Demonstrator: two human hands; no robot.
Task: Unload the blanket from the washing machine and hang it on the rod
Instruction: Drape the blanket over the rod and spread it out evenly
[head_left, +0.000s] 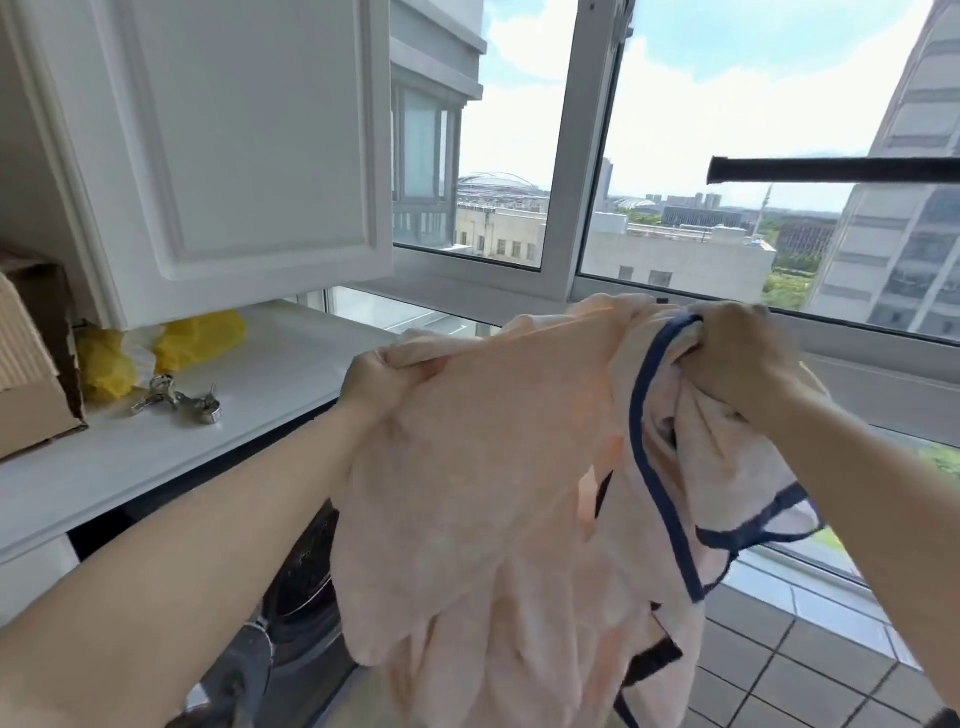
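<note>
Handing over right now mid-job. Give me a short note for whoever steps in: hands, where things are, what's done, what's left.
Left hand: grips the top edge of the pink blanket.
Right hand: grips a bunched part by the navy trim.
Blanket: held up between both hands, out of the washing machine, which sits low at the left, under the white counter.
Rod: dark bar up to the right, above the hands, bare in view.
Done: unloading.
Left: lift the blanket, drape it over the rod, spread it.

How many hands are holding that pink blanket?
2. The left hand grips the blanket at its upper left edge; the right hand grips bunched cloth and blue trim at the upper right.
</note>
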